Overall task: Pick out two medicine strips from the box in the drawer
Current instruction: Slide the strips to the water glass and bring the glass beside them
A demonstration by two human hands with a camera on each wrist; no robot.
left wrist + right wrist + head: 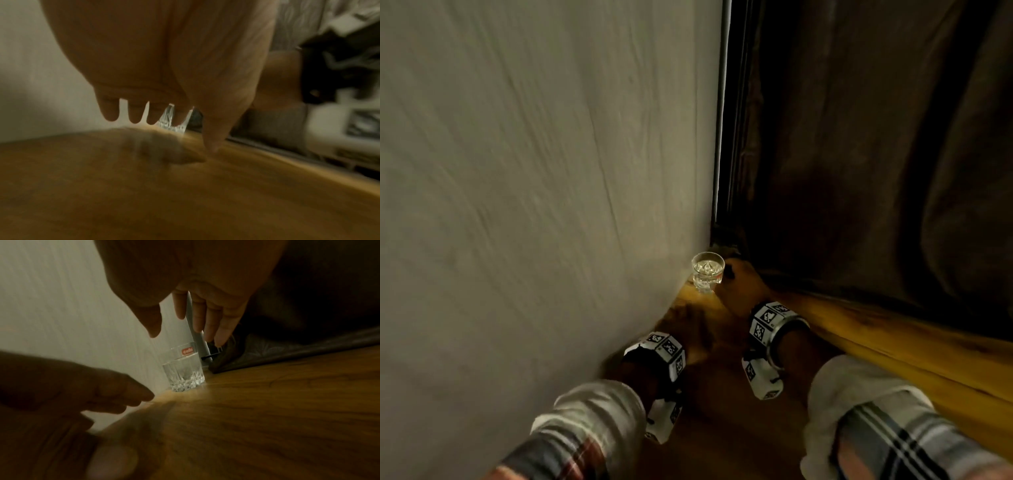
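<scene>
Both hands reach over the wooden surface (726, 428): right hand (743, 284) beside the glass (707, 272), left hand (693, 329) behind; each grip loose, fingers spread, holding nothing.

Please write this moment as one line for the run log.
left hand: open, holds nothing | right hand: open, beside glass, not gripping | glass: upright on wooden top | drawer, strips: not visible

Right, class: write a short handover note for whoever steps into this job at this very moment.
Left hand: open, holds nothing, over the wooden top.
Right hand: open, fingers spread beside the glass of water, not gripping it.
Job's things: no drawer, box or medicine strips in view.
Done: nothing that shows.
Left: find the drawer, open the box, pick out two strips.
</scene>
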